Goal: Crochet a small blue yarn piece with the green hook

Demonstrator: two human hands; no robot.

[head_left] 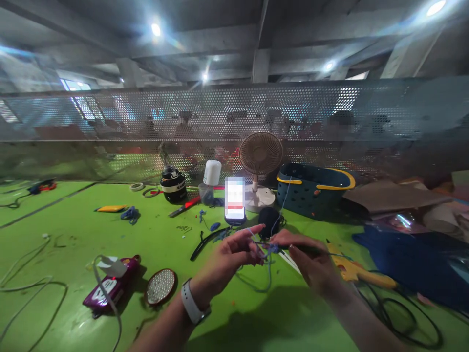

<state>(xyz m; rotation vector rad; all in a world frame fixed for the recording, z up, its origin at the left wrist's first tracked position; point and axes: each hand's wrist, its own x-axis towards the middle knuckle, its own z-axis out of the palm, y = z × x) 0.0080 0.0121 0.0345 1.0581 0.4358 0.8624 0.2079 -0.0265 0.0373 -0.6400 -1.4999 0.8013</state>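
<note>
My left hand [234,254], with a white watch band on its wrist, pinches a small knot of blue yarn [271,249] above the green table [73,230]. My right hand [311,259] is closed on a thin crochet hook [311,250] whose tip meets the same knot. A strand of yarn loops down below my hands, and another runs up to a dark yarn ball [269,220] just behind them. A lit phone [235,200] stands upright beyond my left hand.
A small fan [260,156], a white cylinder [212,172], a black round jar [173,184] and a blue basket [311,188] line the mesh wall. A yellow glue gun [355,271], dark blue cloth [414,259], a round brush [160,286], a purple case [112,286] and loose cables lie nearby.
</note>
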